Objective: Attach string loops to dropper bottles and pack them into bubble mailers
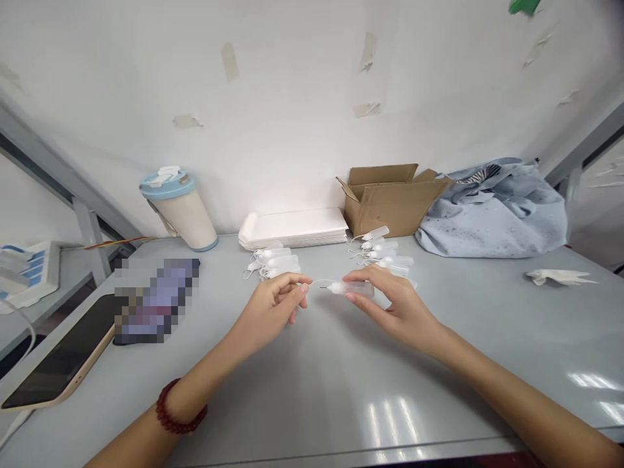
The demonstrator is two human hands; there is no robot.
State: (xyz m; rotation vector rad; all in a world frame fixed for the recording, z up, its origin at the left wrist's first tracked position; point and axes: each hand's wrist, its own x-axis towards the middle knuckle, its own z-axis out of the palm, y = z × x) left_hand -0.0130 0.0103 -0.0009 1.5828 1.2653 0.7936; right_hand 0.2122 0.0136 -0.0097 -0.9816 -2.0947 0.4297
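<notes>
My right hand grips a small translucent needle-tip bottle by its body, its thin dark needle pointing left. A thin white strap or cap tether arcs from the bottle's neck to my left hand, whose thumb and forefinger pinch its end; the cap itself is hidden by the fingers. Behind my left hand lies a pile of similar bottles. A second group of bottles lies beyond my right hand, in front of the cardboard box.
White flat packets are stacked against the wall beside an open cardboard box. A grey-blue cloth bag stands right, near a crumpled tissue. At left are a tumbler, a phone, a blurred-out device and a power strip.
</notes>
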